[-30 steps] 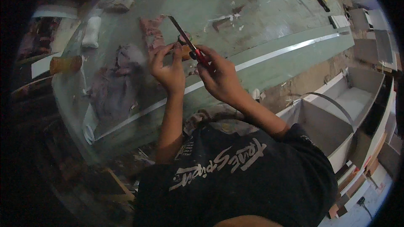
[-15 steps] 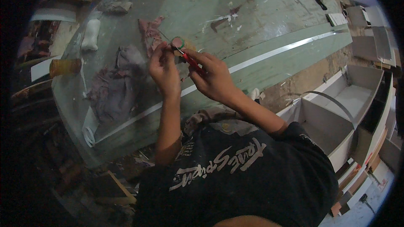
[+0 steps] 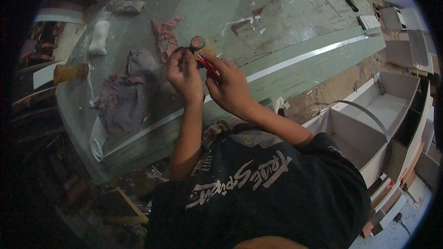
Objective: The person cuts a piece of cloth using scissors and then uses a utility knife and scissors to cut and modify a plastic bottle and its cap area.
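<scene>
My right hand (image 3: 230, 85) is closed around a slim red-handled tool (image 3: 210, 68), whose thin pale tip points up and left; its exact kind is not clear. Close beside that tip, my left hand (image 3: 185, 74) has its fingers drawn together in a pinch, and whatever lies between them is hidden. Just beyond the fingertips stands a round container (image 3: 198, 43) with a pinkish top and green rim. An amber-coloured thing (image 3: 210, 51) shows partly behind my right fingers. A crumpled pinkish rag (image 3: 164, 37) lies beyond my left hand.
A greyish cloth (image 3: 124, 97) lies left on the green table (image 3: 295, 18). A white strip (image 3: 286, 68) runs along the near edge, with a coil (image 3: 96, 150) at the left end. An amber jar (image 3: 70, 73) and white bundle (image 3: 99, 37) stand leftward. Open drawers (image 3: 355, 138) stand right.
Both hands have shifted slightly, my left one a little to the right. The round container's top is less covered by my fingers now. The red-handled tool stays in my right hand.
</scene>
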`<state>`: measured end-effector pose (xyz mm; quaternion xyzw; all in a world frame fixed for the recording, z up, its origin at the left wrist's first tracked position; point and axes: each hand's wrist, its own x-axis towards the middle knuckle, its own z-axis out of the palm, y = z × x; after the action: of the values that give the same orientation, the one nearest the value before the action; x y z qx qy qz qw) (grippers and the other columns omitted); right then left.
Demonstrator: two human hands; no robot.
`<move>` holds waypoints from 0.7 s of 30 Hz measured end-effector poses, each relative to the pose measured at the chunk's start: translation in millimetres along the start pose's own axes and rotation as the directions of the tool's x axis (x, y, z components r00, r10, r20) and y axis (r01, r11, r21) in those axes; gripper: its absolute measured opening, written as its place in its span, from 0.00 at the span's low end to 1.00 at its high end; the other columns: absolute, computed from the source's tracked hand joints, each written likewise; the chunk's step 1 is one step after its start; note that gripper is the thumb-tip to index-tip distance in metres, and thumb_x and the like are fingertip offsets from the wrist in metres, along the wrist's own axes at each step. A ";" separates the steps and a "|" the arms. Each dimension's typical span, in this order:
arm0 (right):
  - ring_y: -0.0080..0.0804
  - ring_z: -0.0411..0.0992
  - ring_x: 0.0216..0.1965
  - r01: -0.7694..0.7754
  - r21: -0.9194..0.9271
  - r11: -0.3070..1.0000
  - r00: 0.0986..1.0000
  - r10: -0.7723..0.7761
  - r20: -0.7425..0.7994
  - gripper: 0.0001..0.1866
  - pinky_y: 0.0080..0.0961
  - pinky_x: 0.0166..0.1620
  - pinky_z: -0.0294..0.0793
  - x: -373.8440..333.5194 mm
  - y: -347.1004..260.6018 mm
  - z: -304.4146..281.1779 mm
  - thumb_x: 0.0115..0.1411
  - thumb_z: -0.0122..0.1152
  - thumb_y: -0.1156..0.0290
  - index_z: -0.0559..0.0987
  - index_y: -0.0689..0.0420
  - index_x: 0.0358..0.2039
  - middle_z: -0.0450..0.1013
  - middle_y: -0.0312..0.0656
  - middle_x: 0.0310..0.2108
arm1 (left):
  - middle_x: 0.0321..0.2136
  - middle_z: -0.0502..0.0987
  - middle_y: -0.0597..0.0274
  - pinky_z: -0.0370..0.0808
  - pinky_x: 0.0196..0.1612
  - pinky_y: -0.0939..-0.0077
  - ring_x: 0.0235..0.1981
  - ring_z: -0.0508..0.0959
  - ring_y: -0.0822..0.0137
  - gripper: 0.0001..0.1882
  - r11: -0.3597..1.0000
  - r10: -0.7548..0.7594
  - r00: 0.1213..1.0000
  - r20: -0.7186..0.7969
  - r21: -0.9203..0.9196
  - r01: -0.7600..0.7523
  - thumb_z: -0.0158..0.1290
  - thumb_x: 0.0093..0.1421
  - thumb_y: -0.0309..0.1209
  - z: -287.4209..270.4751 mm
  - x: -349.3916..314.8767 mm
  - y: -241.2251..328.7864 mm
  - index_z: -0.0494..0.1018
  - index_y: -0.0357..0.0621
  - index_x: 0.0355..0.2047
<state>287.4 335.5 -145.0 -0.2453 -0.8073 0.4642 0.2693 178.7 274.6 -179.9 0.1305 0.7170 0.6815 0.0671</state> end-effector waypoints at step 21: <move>0.42 0.77 0.26 -0.148 0.058 0.987 0.969 0.133 0.210 0.23 0.32 0.36 0.76 -15.1 34.9 -2.7 0.51 0.56 0.76 0.76 0.60 0.50 0.78 0.50 0.31 | 0.47 0.77 0.55 0.67 0.58 0.62 0.52 0.74 0.58 0.17 0.656 0.410 0.691 0.596 0.334 -0.677 0.56 0.63 0.34 -1.5 42.5 59.0 0.73 0.41 0.49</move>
<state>305.4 343.1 -177.8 -0.2426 -0.7938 0.5342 0.1600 143.3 287.2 -117.6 0.5201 0.7601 0.3892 -0.0146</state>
